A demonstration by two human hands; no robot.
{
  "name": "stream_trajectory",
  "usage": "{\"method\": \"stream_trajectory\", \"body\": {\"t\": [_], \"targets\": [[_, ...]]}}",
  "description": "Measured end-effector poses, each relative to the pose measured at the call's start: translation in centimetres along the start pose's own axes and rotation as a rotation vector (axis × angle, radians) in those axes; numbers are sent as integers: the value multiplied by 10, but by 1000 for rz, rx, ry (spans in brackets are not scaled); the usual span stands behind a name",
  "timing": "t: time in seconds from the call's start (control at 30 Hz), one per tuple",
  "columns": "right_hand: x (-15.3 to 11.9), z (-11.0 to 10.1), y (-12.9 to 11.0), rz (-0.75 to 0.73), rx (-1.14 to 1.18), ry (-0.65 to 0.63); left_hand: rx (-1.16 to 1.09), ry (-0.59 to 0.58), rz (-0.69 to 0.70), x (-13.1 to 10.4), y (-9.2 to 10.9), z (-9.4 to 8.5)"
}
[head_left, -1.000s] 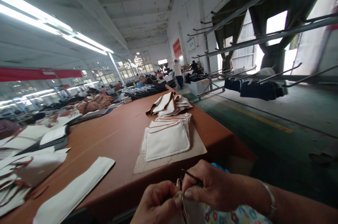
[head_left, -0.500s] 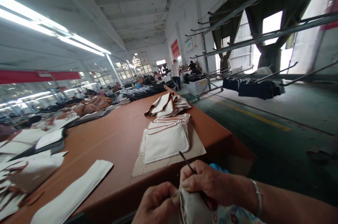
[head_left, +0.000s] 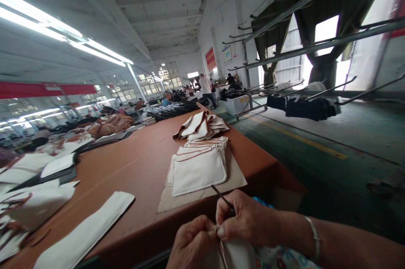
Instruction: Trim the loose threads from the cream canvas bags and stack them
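Pinching a pouch (head_left: 234, 254) seam below the table (head_left: 136, 167) edge, both hands clamped: left hand (head_left: 193, 243) steadies, right hand (head_left: 245, 218) works a thin tool (head_left: 221, 196); next needs careful prying.

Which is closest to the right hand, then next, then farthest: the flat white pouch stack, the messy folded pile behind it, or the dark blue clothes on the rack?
1. Flat white fabric pouch stack, just beyond the right hand.
2. Messy folded cream-and-tan fabric pile, farther up the table.
3. Dark blue clothes on the metal rack, across the aisle, right.
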State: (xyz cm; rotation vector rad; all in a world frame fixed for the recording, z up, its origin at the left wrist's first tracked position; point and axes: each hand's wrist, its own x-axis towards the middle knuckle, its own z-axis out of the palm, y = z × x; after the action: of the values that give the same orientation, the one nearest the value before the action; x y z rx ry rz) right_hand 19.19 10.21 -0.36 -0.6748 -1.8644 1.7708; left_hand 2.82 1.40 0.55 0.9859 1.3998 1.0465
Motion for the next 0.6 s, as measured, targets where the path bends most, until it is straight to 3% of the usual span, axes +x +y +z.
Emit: {"method": "stream_trajectory", "body": {"t": [0.17, 0.27, 0.5, 0.6], "targets": [[2, 4, 4, 130, 89, 21, 77, -16, 68, 8, -6, -5], [3, 4, 4, 130, 86, -2, 172, 25, 129, 7, 0, -3], [0, -2, -12, -70, -305, -40, 602, 132, 263, -4, 18, 8], [-2, -5, -15, -152, -409, -57, 580, 100, 277, -3, 16, 8]]}}
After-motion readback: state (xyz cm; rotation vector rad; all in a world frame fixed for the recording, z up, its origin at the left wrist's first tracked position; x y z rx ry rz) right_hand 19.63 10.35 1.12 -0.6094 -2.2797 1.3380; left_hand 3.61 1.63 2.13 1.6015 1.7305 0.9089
